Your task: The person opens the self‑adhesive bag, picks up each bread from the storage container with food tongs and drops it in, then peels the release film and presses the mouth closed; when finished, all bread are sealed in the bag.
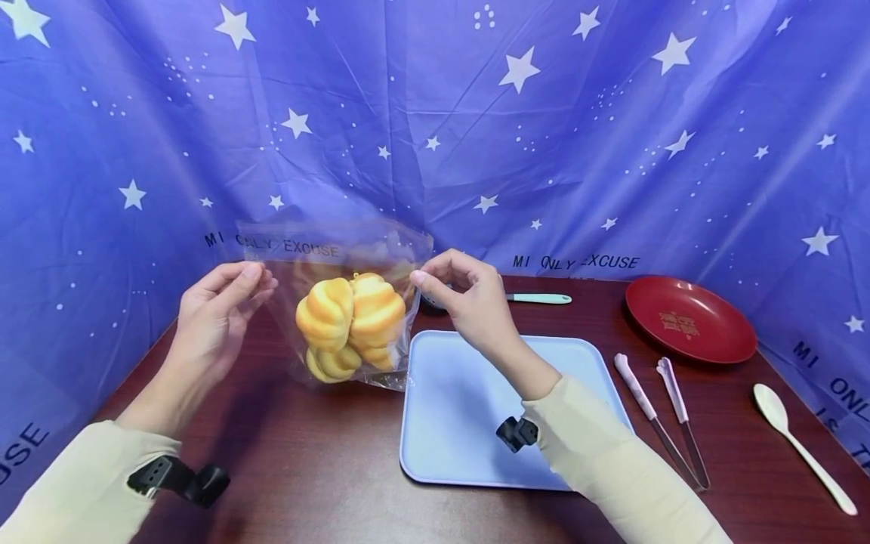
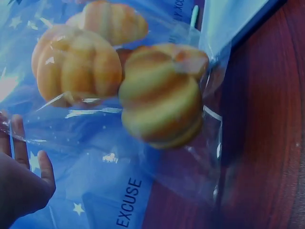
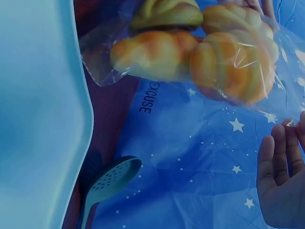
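Observation:
A clear plastic bag [image 1: 381, 245] hangs above the table's left part, with several golden bread rolls [image 1: 377, 313] inside it. My left hand [image 1: 214, 310] pinches the bag's left edge between thumb and forefinger. On the opposite edge, my right hand [image 1: 472, 298] pinches the plastic the same way. The left wrist view shows the rolls [image 2: 159, 98] close up through the film, with the left hand [image 2: 26, 179] at the lower left. In the right wrist view the rolls [image 3: 231, 67] are at the top and the right hand [image 3: 281, 176] is at the right.
A light blue tray [image 1: 469, 423] lies under my right forearm. Behind it is a slotted spoon [image 3: 114, 179] with a pale green handle. To the right are tongs [image 1: 662, 419] with pink handles, a red plate [image 1: 720, 317] and a cream spoon [image 1: 802, 446]. A starry blue curtain [image 1: 435, 98] surrounds the table.

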Action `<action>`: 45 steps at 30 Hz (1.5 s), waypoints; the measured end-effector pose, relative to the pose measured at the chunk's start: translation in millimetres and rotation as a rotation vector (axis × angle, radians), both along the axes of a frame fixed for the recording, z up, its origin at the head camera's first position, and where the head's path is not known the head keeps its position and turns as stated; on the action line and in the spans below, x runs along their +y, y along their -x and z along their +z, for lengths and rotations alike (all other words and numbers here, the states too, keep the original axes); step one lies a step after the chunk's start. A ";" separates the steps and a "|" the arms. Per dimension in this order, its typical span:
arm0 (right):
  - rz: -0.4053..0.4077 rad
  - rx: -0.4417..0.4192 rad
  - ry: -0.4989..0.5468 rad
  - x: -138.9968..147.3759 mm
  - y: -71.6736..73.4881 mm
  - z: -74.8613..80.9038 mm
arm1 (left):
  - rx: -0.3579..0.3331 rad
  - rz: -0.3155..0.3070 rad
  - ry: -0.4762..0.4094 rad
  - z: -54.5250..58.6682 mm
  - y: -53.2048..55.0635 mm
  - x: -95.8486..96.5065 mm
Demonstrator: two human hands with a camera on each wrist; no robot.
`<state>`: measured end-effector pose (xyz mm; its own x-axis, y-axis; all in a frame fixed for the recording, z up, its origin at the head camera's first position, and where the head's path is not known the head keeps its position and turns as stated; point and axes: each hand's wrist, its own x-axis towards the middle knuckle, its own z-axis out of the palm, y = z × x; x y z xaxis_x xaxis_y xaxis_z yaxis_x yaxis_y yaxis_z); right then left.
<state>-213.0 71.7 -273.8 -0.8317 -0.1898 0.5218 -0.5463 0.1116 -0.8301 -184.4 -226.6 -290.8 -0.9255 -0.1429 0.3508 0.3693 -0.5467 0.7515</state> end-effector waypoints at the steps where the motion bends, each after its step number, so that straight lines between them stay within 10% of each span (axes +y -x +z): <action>1: 0.003 0.001 -0.001 0.3 0.6 0.3 | 0.001 -0.007 -0.008 -1.9 -0.3 -1.0; 25: 0.038 -0.088 -0.085 0.8 9.1 -15.0 | 0.003 0.026 -0.021 -22.7 -2.8 -16.1; 36: 0.052 -0.097 -0.140 3.7 11.0 -16.7 | 0.033 0.113 0.159 -15.9 -3.4 -7.1; 45: 0.011 -0.042 -0.200 -2.0 5.2 -15.2 | 0.085 0.061 0.129 -14.6 -4.0 -4.4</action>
<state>-218.2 69.7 -289.0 -0.8492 -0.2953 0.4378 -0.5138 0.2710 -0.8140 -180.4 -230.9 -305.4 -0.8827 -0.1465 0.4465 0.4640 -0.4224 0.7787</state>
